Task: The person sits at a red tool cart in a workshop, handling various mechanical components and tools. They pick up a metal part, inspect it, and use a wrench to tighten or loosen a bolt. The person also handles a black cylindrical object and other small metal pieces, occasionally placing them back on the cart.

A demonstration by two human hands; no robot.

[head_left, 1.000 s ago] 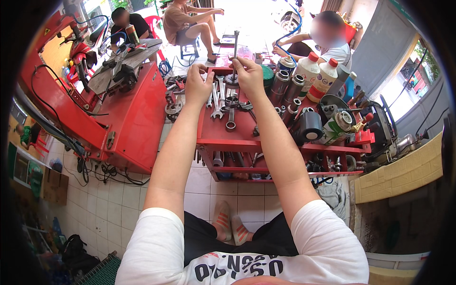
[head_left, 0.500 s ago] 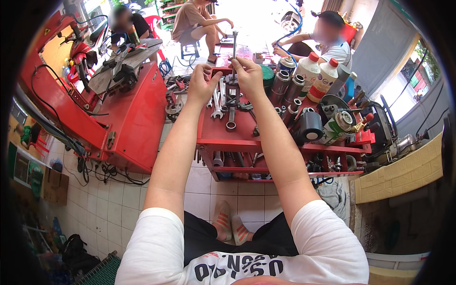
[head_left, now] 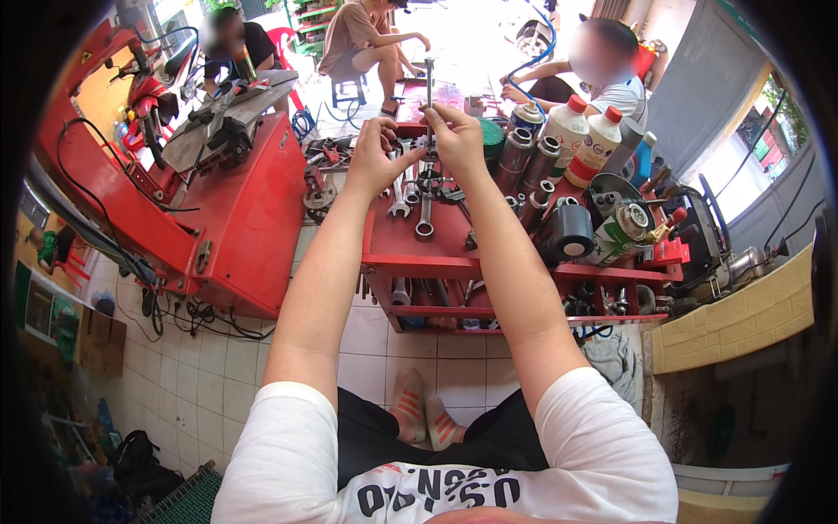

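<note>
Pale floor tiles (head_left: 362,341) lie around your feet (head_left: 410,410), and just past them stands a red tool cart (head_left: 393,243). On its top, nearest you, is the ring end of a spanner (head_left: 425,217), with open-ended spanners (head_left: 398,210) lying just beyond to its left. Over these, your left hand (head_left: 375,157) is apart, fingers half curled and thumb stretched toward the foot of a slim metal rod (head_left: 429,80); you cannot tell whether the thumb touches. Your right hand (head_left: 458,135) pinches that rod between thumb and fingertips, so it stands upright above the far part of the cart, its wider end uppermost. It looks stiff and fairly light for its length, hard to break but likely slick if oily; the bare shaft below the wider end seems the surest place to hold. To its right stand dark metal cylinders (head_left: 515,162) and red-capped bottles (head_left: 595,150). Farther off, a person in a brown shirt (head_left: 349,39) sits on a stool (head_left: 349,91).
</note>
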